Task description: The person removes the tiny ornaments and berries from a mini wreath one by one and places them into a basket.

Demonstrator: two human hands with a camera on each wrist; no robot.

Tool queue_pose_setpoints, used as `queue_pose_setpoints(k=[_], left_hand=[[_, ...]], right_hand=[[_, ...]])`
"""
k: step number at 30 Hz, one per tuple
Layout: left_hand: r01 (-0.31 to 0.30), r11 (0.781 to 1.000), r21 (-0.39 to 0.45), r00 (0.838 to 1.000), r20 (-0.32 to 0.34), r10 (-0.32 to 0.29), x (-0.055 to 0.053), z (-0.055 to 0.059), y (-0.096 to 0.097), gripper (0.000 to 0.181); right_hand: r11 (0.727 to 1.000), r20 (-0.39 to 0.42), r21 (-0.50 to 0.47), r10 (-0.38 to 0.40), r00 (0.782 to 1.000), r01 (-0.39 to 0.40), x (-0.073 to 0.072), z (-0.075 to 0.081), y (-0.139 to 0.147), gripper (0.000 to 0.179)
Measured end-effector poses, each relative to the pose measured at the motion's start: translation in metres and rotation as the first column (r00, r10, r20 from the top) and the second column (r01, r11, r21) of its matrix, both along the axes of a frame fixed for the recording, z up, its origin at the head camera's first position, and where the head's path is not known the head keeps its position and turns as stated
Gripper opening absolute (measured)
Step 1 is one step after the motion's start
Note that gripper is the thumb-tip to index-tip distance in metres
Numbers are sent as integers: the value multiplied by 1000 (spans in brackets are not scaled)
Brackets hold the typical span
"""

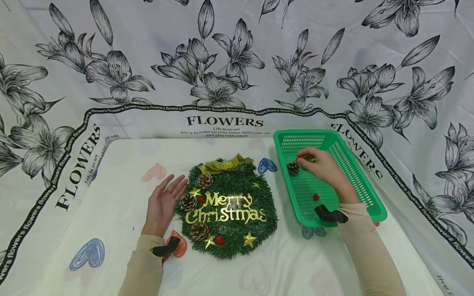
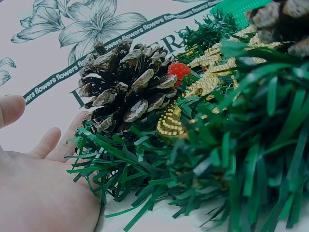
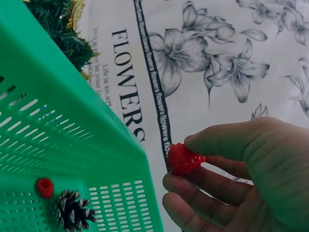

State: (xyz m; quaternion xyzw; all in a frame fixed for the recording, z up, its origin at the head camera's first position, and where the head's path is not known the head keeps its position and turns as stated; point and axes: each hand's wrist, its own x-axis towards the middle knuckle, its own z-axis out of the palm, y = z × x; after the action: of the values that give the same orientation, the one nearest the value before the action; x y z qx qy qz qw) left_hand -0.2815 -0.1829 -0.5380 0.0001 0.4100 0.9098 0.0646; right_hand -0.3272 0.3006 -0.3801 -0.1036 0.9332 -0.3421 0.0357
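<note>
Because the berry [image 3: 184, 160] is small, the right hand [image 1: 321, 167] pinches it between thumb and fingers above the basket [image 1: 292, 193]; the left hand [image 1: 164, 202], loosely spread, rests beside the wreath [image 1: 231, 185], perhaps to steady it.

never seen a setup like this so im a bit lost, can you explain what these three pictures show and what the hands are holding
There's no machine: these are a person's left hand and right hand. The wide picture comes from a camera on the head; the two close-ups come from cameras on the wrists. On the cloth-covered table are a green wreath reading "Merry Christmas" and a green basket with a pine cone and a loose berry inside. The right hand pinches another red berry; the left is open beside the wreath, holding nothing.
</note>
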Motion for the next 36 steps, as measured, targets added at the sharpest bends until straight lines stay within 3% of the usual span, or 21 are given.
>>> queue_pose_setpoints(k=[16, 24, 36], left_hand=[[-1, 1000, 3, 1000, 3, 1, 0, -1, 0, 63], [-2, 1000, 10, 1000, 12, 2, 0, 1, 1, 62], [-4, 1000, -1, 1000, 11, 4, 0, 1, 0, 62]], right_hand=[[998, 37, 49, -37, 999, 35, -6, -14, 9, 27], [998, 30, 61, -22, 999, 20, -8, -22, 11, 28], [998, 84, 64, -27, 996, 22, -12, -30, 13, 32]])
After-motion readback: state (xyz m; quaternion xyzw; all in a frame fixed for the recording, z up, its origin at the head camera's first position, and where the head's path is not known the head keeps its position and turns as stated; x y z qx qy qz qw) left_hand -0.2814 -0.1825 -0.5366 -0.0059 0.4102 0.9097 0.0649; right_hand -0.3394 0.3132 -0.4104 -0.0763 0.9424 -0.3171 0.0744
